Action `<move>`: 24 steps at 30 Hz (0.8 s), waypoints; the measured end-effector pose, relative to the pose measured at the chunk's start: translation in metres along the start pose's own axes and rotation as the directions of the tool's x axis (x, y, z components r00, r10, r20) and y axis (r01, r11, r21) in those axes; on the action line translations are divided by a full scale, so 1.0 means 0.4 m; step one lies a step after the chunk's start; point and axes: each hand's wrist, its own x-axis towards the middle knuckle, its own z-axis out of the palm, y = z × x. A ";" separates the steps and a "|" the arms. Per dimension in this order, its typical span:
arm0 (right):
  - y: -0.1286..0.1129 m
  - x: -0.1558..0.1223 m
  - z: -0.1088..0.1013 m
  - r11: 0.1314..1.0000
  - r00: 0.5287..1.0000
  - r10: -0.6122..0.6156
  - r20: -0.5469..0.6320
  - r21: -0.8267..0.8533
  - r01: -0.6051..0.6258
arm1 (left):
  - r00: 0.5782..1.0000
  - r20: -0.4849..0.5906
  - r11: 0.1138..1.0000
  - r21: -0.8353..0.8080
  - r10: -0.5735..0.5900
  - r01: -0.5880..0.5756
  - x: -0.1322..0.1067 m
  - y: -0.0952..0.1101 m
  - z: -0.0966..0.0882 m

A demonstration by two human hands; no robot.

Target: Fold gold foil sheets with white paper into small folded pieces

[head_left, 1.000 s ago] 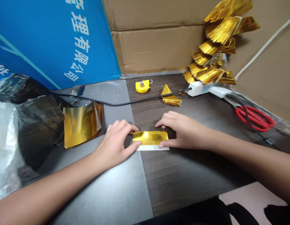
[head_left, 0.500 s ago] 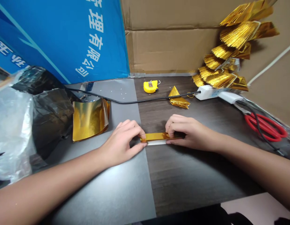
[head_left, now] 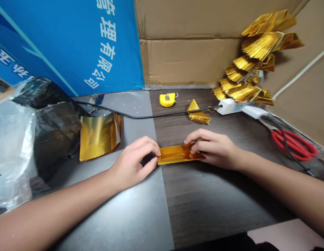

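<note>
Can't see the tip of the thumb on the right hand (head_left: 216, 148), it's tucked behind the gold strip (head_left: 174, 156). Both forearms (head_left: 57, 205) run out of frame. Blue board (head_left: 59, 35) is chopped at the top and left, lettering (head_left: 108, 33) included. Clear plastic (head_left: 14, 146) gets cut off on the left too. Black cable (head_left: 141, 117) disappears behind the black bag (head_left: 57, 136), and the blades of the red-handled scissors (head_left: 288, 142) vanish behind a white plug (head_left: 254, 111). White specks (head_left: 127, 102) on the worktop (head_left: 117, 212)? Too tiny to tell.

Glossy gold foil paper (head_left: 174, 155) is gleaming between the fingers (head_left: 149, 147), as a smooth wood-grain tabletop (head_left: 193, 195) is stretching beneath them, crinkled black plastic (head_left: 57, 129) shining to their left, matt cardboard (head_left: 182, 62) standing beyond.
</note>
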 end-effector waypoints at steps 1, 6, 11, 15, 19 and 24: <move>-0.003 0.001 0.000 1.000 1.000 -0.003 -0.007 0.000 0.003 | 1.000 -0.015 1.000 0.013 0.013 -0.013 0.000 0.000 0.001; -0.014 0.006 0.002 1.000 0.999 0.001 -0.053 -0.007 -0.002 | 0.995 -0.079 0.995 0.081 0.063 -0.057 0.000 0.001 0.002; -0.012 0.005 0.009 0.996 0.996 -0.035 -0.082 0.074 0.041 | 0.986 -0.071 0.983 0.113 0.152 -0.144 0.003 0.006 -0.001; -0.010 0.010 0.014 0.986 0.992 -0.048 -0.118 0.156 0.066 | 0.983 -0.092 0.983 0.112 0.157 -0.146 0.004 0.011 -0.005; -0.012 0.014 0.015 0.985 0.991 -0.056 -0.124 0.152 0.075 | 0.980 -0.108 0.979 0.132 0.168 -0.153 0.004 0.014 -0.006; -0.016 0.015 0.011 0.987 0.991 -0.069 -0.118 0.136 0.085 | 0.982 -0.101 0.981 0.127 0.159 -0.146 0.004 0.016 -0.007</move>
